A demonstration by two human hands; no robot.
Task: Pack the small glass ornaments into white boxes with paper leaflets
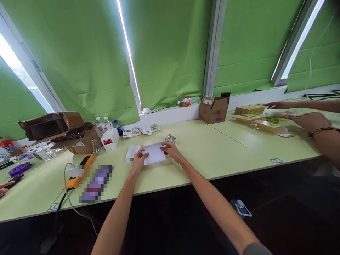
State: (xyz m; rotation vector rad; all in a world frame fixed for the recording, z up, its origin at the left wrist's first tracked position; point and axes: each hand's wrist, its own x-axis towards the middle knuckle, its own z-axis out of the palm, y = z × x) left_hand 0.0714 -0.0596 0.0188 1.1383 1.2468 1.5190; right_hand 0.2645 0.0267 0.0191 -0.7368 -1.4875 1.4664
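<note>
You hold a flat, white, rectangular piece over the pale yellow-green table, near its front edge; you cannot tell whether it touches the surface. The fingers of your left hand are closed on its left edge, and those of your right hand pinch its upper right corner. Just beside your left hand lies a small white printed carton. Beyond your right hand sits a shiny, clear, coiled bundle. Well apart to the right, a co-worker's hands are near pale yellow cardboard boxes.
</note>
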